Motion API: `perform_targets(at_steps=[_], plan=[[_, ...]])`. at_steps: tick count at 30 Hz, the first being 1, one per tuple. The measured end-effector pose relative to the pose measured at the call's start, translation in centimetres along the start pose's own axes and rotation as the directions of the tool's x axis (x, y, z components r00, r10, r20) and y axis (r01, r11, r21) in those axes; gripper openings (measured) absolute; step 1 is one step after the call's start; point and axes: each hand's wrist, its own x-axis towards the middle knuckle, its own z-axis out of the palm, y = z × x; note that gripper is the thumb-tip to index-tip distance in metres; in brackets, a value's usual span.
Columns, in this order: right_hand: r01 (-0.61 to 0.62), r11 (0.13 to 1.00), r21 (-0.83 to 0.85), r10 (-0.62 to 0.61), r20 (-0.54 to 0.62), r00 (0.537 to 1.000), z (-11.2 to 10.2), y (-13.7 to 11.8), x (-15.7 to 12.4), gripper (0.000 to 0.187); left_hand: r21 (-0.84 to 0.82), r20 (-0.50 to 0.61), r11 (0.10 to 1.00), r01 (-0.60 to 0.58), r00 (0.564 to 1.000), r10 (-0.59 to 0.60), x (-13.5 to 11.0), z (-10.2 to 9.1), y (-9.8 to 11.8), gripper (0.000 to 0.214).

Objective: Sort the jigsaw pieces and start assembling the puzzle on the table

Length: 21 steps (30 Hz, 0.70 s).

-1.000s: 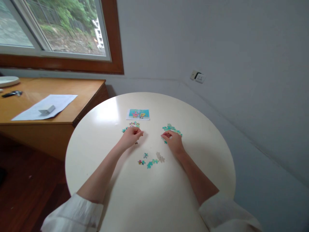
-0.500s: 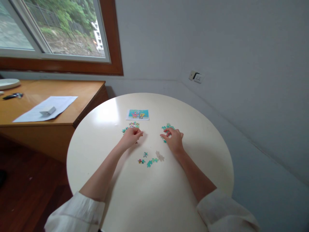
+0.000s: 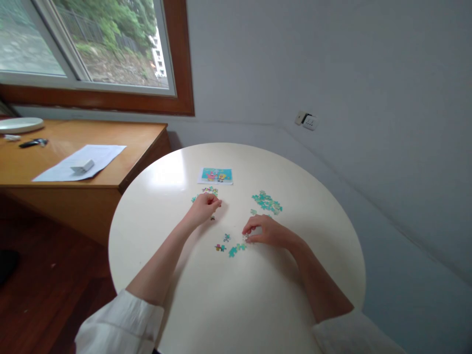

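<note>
My left hand (image 3: 207,207) is closed in a pinch over the left pile of puzzle pieces (image 3: 210,190), with a small dark puzzle piece barely showing at its fingertips. Low on the table, my right hand (image 3: 264,230) has thumb and forefinger on pale grey puzzle pieces (image 3: 246,237), mostly covered by the fingers. Just left of these lie joined teal-green pieces (image 3: 233,250), a pink-and-yellow joined bit (image 3: 220,248) and a single teal-and-white piece (image 3: 227,237). Beyond my right hand spreads a pile of teal-green pieces (image 3: 267,201).
A cartoon picture card (image 3: 217,175) lies at the back of the round white table (image 3: 221,305). To the left stands a wooden desk (image 3: 147,135) with paper sheets (image 3: 106,153), a small white box (image 3: 81,166) and a white round lid-like object (image 3: 22,125). Walls rise behind and to the right.
My right hand has come from the right pile toward me, down to the pale grey pieces. My left hand keeps its pinch at the left pile. The whole view has shifted slightly.
</note>
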Motion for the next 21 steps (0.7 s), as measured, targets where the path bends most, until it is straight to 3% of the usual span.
perform_targets(at_steps=[10, 15, 21], plan=[[-0.115, 0.992, 0.052, 0.125, -0.248, 0.961, 1.4, 0.7, 0.9, 0.022, 0.041, 0.079, 0.999, -0.004, 0.997, 0.001, -0.3, 0.4, 0.2, 0.025], [-0.097, 0.990, 0.099, 0.120, -0.268, 0.956, 1.6, -0.6, 1.0, 0.021, 0.109, 0.220, 0.988, -0.106, 0.972, 0.080, -1.0, 1.4, 0.7, 0.032], [-0.095, 0.992, 0.085, 0.114, -0.264, 0.958, 2.0, -1.3, 1.2, 0.022, 0.074, 0.366, 0.983, -0.165, 0.922, 0.127, -1.8, 1.8, 1.1, 0.023]])
